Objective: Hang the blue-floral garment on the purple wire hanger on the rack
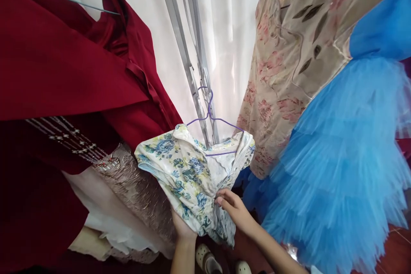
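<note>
A white floral top (188, 171) with blue, green and yellow flowers and short sleeves hangs from a purple wire hanger (209, 116). Its V-shaped neck falls open at the front. My right hand (233, 207) pinches the fabric at the bottom of the neckline, thumb and fingers closed together. My left hand (184, 224) is at the lower left side of the top, behind the cloth, which hides its fingers. The hanger's hook hangs at a grey metal stand (192, 70).
Dark red garments (64, 64) and a beaded, lace-like garment (138, 184) crowd the left. To the right hang a beige floral garment (272, 77) and a blue ruffled tulle dress (324, 167). White curtains (231, 43) are behind. Light clogs (205, 257) show on the floor below.
</note>
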The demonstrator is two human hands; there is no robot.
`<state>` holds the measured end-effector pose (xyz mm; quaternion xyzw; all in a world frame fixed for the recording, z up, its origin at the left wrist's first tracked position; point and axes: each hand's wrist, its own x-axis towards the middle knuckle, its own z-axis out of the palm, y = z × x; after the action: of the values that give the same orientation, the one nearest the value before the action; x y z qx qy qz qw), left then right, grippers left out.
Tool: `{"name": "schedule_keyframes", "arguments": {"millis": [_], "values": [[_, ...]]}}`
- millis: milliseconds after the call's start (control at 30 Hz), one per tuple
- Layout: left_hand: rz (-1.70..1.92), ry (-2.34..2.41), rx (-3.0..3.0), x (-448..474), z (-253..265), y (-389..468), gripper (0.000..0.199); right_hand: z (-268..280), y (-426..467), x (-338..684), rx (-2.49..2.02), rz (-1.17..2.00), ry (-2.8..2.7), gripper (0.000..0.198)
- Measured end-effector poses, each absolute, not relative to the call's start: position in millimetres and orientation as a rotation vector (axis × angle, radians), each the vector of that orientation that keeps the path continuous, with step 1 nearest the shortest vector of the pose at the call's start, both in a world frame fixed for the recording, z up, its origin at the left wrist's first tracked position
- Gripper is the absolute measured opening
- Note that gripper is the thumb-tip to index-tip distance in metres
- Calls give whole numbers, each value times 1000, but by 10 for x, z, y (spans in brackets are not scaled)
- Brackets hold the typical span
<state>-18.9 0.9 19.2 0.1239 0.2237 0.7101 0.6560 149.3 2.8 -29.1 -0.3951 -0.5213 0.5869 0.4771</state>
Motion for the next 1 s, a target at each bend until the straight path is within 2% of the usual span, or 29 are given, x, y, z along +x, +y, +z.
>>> {"name": "schedule_keyframes", "arguments": {"millis": [67, 167, 333, 400, 567, 700, 833, 1000], "values": [[1660, 628, 236, -232, 203, -52, 58, -285, 63, 1465, -951, 1423, -1267, 29], [1638, 867, 242, -227, 265, -86, 48, -165, 186, 1493, -891, 1357, -1118, 28], [1570, 1234, 201, -191, 390, -41, 46, 365, 688, 1814, -937, 1016, -915, 33], [1559, 1301, 182, -207, 385, -21, 44, 599, 889, 1954, -1016, 929, -1017, 30], [1575, 1283, 303, -286, 222, 40, 49, 992, 1062, 1920, -1332, 656, -1377, 42], [1583, 1277, 347, -351, 187, 123, 51, 1157, 972, 1622, -1291, 580, -1647, 41], [1565, 1309, 408, -384, 288, 174, 50, 1011, 756, 1473, -1073, 842, -1652, 39], [1510, 1264, 289, -302, 281, 147, 46, 230, 344, 1493, -1136, 1033, -1423, 38]]}}
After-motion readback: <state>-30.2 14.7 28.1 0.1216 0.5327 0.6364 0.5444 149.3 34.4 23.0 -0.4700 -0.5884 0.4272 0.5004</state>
